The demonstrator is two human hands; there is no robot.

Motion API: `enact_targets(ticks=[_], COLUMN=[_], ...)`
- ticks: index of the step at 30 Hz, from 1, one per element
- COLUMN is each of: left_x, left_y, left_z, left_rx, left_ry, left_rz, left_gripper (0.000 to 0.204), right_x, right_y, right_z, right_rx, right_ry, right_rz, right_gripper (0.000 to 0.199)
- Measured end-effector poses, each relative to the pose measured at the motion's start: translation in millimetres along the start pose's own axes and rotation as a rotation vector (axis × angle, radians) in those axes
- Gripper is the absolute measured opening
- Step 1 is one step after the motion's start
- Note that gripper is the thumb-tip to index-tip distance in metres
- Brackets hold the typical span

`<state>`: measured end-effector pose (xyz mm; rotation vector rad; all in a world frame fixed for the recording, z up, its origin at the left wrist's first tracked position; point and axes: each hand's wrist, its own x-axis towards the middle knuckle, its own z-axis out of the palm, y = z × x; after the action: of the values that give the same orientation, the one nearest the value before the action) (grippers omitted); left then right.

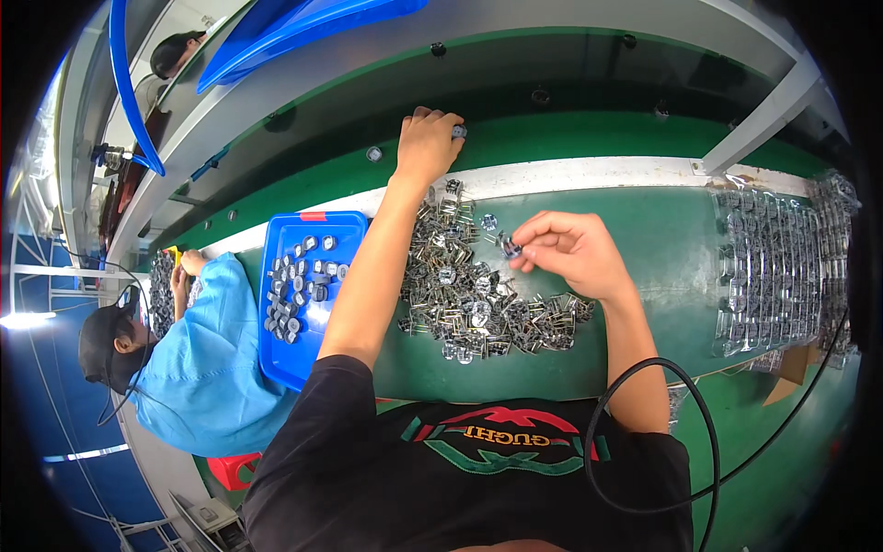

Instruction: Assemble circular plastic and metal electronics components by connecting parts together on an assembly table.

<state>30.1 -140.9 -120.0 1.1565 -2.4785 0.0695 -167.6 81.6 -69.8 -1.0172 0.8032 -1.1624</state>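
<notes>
My left hand [425,145] reaches far forward over the moving green belt [570,138] and pinches a small silver part [459,132] at its fingertips. My right hand [570,250] hovers above a heap of small metal parts [469,294] on the green bench [662,248], holding one small metal part [510,247] between thumb and fingers. The heap spreads between my two forearms.
A blue tray [280,359] with several round grey parts lies left of the heap. Clear plastic blister trays [782,267] are stacked at the right. A co-worker in a light blue shirt [207,368] sits at the left. A black cable [644,432] loops by my right arm.
</notes>
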Motion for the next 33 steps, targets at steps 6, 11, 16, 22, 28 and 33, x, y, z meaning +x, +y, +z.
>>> enact_targets(ticks=[6,11,16,22,28,33], left_x=[-25,-69,-89,-103,-103,-106], left_y=[80,111,124,127,129,123], left_z=[-57,-84,-88,-72,-75,-69], left_rx=[-0.799,-1.420,-1.490,-1.390,-1.750,-1.955], left_ry=[-0.011,-0.163,-0.216,-0.166,-0.155,-0.211], left_rz=[-0.236,-0.434,-0.462,-0.529,-0.694,-0.724], left_gripper=[0.036,0.045,0.042,0.041,0.029,0.028], right_x=[2,5,3,5,3,5], right_y=[9,7,11,12,13,15], right_z=[-11,-6,2,3,7,8], right_rx=[0.084,-0.018,-0.217,-0.434,-0.295,-0.155], right_ry=[0.190,0.267,0.426,0.407,0.394,0.445], right_rz=[-0.142,-0.218,-0.135,-0.266,-0.150,-0.169], right_gripper=[0.026,0.024,0.024,0.020,0.015,0.014])
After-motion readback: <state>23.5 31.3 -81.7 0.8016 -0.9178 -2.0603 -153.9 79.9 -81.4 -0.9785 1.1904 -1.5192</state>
